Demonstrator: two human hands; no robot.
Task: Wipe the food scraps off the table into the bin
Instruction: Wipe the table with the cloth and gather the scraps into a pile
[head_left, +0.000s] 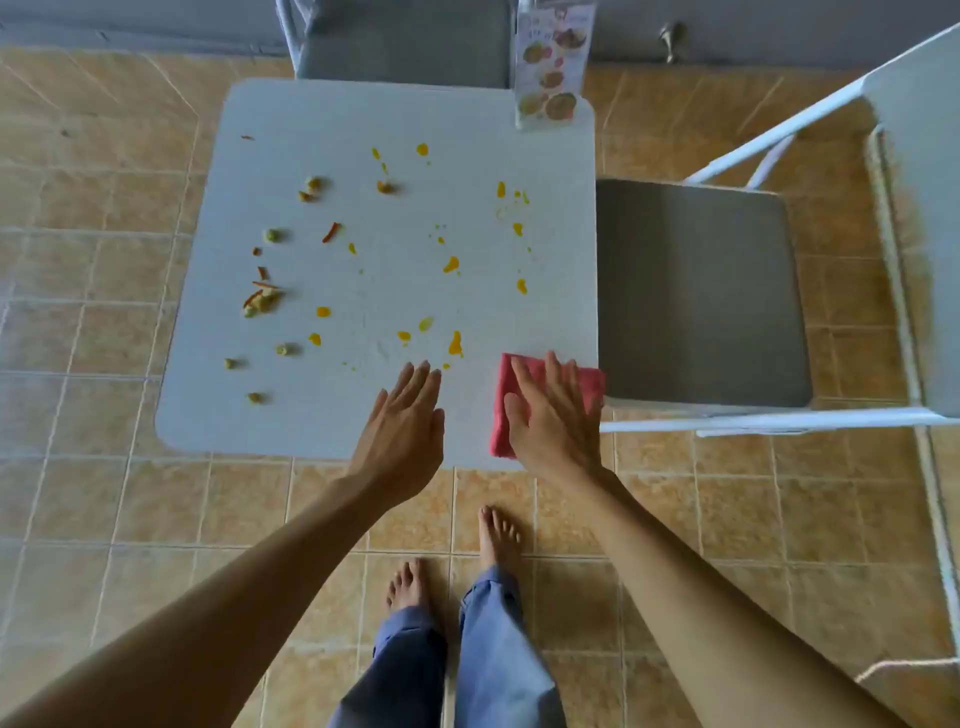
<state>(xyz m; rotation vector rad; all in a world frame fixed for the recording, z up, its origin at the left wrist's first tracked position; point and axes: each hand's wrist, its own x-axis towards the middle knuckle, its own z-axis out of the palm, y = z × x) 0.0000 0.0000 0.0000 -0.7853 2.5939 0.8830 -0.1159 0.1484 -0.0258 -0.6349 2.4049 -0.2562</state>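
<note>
A white square table (322, 415) carries food scraps: greenish and orange lumps (262, 300) along its left side and yellow sauce spots (455, 343) across the middle and right. A folded red cloth (589, 382) lies at the near right corner. My right hand (553, 415) rests flat on the cloth, fingers spread. My left hand (408, 421) lies flat and open on the bare tabletop just left of it, holding nothing. No bin is in view.
A grey-seated white folding chair (701, 291) stands against the table's right edge, another chair (405, 41) at the far side. A menu stand (551, 62) sits on the far right corner. My bare feet (498, 535) stand on tan floor tiles.
</note>
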